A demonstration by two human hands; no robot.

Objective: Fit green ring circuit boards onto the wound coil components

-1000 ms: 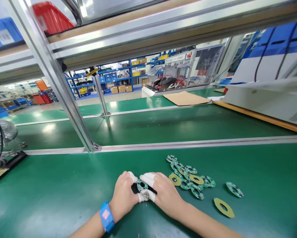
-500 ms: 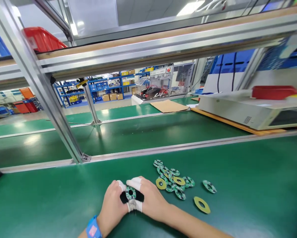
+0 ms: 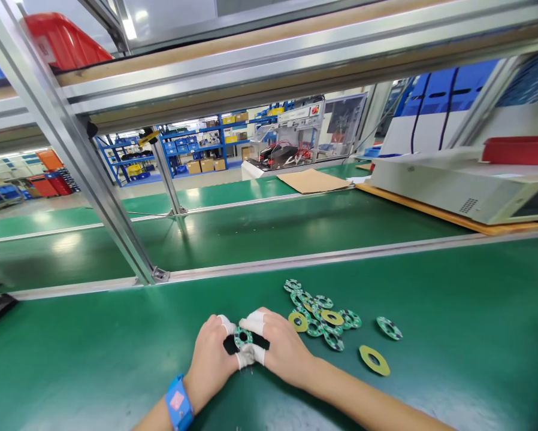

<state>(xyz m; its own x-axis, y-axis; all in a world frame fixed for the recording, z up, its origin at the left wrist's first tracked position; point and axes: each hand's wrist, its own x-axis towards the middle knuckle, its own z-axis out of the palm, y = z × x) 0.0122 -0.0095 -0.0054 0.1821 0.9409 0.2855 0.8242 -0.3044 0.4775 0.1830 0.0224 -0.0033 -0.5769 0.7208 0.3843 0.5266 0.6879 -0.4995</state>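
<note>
At lower centre, the left hand (image 3: pixel 211 348) and right hand (image 3: pixel 283 347) pinched one green, ring-shaped circuit board (image 3: pixel 238 339) between white-covered fingertips (image 3: pixel 254 324), their grip closed on its rim, seemingly to steady it, while similar boards (image 3: pixel 319 312) lay heaped rightward on the green counter (image 3: pixel 116 353), perhaps for easy reach.
</note>
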